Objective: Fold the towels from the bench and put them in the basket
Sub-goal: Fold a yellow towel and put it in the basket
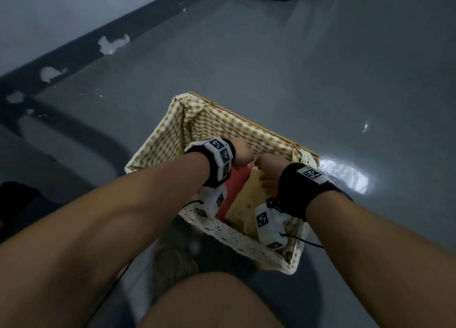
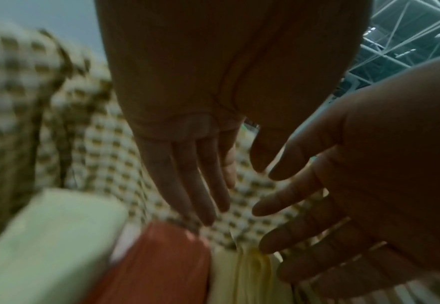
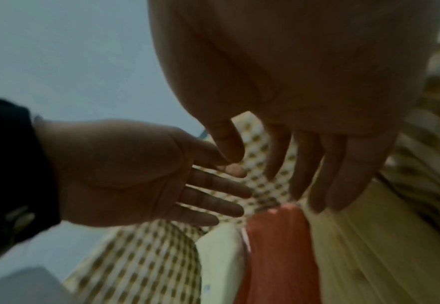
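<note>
Grey glossy floor (image 1: 271,63) carries a rectangular wicker basket (image 1: 249,244) with a yellow-and-white checked cloth lining (image 1: 222,128). Both hands are above its inside, close to each other. The left hand (image 2: 187,164) and the right hand (image 3: 317,160) have straight, relaxed fingers and hold nothing. Below them lie three folded towels side by side: a pale cream folded towel (image 2: 44,236) at left, an orange-red folded towel (image 1: 237,179) in the middle, a yellow folded towel (image 1: 249,197) at right.

Wrist cameras (image 1: 269,226) hide towels' near ends, basket lining (image 2: 19,82) blurred
</note>
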`<state>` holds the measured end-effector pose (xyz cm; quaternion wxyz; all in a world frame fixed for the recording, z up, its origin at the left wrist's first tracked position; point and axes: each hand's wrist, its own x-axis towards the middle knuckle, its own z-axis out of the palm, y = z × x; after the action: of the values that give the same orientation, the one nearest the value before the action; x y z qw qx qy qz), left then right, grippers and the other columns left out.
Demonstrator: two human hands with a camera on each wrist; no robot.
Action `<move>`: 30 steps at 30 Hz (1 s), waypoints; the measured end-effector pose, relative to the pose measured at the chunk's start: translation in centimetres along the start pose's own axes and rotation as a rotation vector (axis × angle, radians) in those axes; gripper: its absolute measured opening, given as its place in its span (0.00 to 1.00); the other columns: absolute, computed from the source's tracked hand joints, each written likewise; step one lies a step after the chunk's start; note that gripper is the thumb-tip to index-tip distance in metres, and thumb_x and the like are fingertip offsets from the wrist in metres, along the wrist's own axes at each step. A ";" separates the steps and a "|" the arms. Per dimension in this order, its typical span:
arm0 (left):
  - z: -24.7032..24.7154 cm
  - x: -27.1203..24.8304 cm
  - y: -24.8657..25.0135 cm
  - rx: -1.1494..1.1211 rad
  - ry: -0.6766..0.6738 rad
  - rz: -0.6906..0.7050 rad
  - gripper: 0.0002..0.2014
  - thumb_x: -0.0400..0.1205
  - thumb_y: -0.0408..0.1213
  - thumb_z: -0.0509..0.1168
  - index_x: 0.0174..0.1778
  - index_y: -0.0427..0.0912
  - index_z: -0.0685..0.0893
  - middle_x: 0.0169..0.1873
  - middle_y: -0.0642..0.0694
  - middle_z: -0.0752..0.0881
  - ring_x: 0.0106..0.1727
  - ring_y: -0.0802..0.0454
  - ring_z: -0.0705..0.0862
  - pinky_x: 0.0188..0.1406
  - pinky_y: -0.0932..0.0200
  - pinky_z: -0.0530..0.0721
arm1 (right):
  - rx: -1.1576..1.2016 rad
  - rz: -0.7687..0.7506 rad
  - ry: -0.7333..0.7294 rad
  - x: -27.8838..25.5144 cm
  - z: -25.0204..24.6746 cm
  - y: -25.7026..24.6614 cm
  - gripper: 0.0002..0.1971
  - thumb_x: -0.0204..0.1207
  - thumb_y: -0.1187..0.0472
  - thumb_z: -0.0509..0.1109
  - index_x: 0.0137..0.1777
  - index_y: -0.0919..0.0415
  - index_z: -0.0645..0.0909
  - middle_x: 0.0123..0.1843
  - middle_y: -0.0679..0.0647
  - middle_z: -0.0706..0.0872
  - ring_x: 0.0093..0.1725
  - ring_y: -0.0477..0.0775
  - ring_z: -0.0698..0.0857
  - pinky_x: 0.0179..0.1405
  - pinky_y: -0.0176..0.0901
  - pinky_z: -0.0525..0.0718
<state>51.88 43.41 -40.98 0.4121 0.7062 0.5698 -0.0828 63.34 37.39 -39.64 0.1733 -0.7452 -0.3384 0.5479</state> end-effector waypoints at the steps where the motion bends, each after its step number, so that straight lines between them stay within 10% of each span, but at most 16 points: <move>1: -1.1 -1.2 -0.1 -0.061 0.024 0.030 0.14 0.86 0.38 0.63 0.59 0.33 0.88 0.53 0.38 0.91 0.43 0.49 0.87 0.52 0.52 0.89 | -0.007 -0.018 -0.032 -1.1 0.3 -1.2 0.11 0.85 0.56 0.63 0.39 0.51 0.72 0.50 0.55 0.80 0.36 0.51 0.80 0.40 0.44 0.83; 6: -8.3 -10.9 -2.3 -0.110 0.251 0.079 0.12 0.81 0.29 0.62 0.52 0.36 0.90 0.47 0.36 0.92 0.39 0.47 0.86 0.30 0.64 0.79 | -0.050 -0.262 -0.126 -7.7 4.1 -8.4 0.09 0.85 0.67 0.60 0.45 0.62 0.80 0.26 0.54 0.85 0.14 0.44 0.80 0.14 0.28 0.74; 12: -13.1 -26.6 -10.9 -0.050 0.512 -0.004 0.11 0.81 0.34 0.63 0.54 0.44 0.90 0.44 0.45 0.93 0.46 0.48 0.91 0.54 0.52 0.88 | -0.445 -0.601 -0.413 -16.5 13.5 -14.9 0.11 0.83 0.59 0.63 0.51 0.62 0.87 0.47 0.56 0.92 0.42 0.54 0.87 0.48 0.45 0.80; 19: -11.5 -43.6 -24.5 0.014 0.764 -0.287 0.12 0.83 0.43 0.67 0.61 0.47 0.87 0.54 0.50 0.90 0.55 0.49 0.87 0.56 0.58 0.81 | -0.797 -0.877 -0.684 -23.7 28.4 -18.3 0.07 0.84 0.64 0.67 0.57 0.62 0.84 0.45 0.58 0.87 0.36 0.52 0.82 0.32 0.37 0.79; 26: -4.6 -53.3 -36.9 -0.002 0.814 -0.755 0.24 0.81 0.47 0.66 0.74 0.47 0.78 0.67 0.43 0.83 0.67 0.42 0.80 0.65 0.49 0.80 | -0.991 -1.145 -0.713 -28.8 43.3 -17.6 0.11 0.79 0.56 0.73 0.59 0.57 0.88 0.46 0.50 0.89 0.47 0.53 0.87 0.46 0.43 0.84; 30: -1.7 -55.0 -40.2 0.107 0.889 -0.872 0.33 0.75 0.59 0.65 0.77 0.53 0.72 0.78 0.42 0.72 0.81 0.38 0.65 0.77 0.39 0.70 | -1.189 -1.247 -0.683 -29.4 47.7 -15.4 0.23 0.79 0.50 0.72 0.74 0.52 0.79 0.70 0.52 0.83 0.63 0.54 0.83 0.65 0.46 0.80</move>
<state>-2.37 4.49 -27.18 0.0279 0.3953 0.9176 0.0302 8.90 22.58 -25.56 -0.0831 -0.1926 -0.9363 0.2818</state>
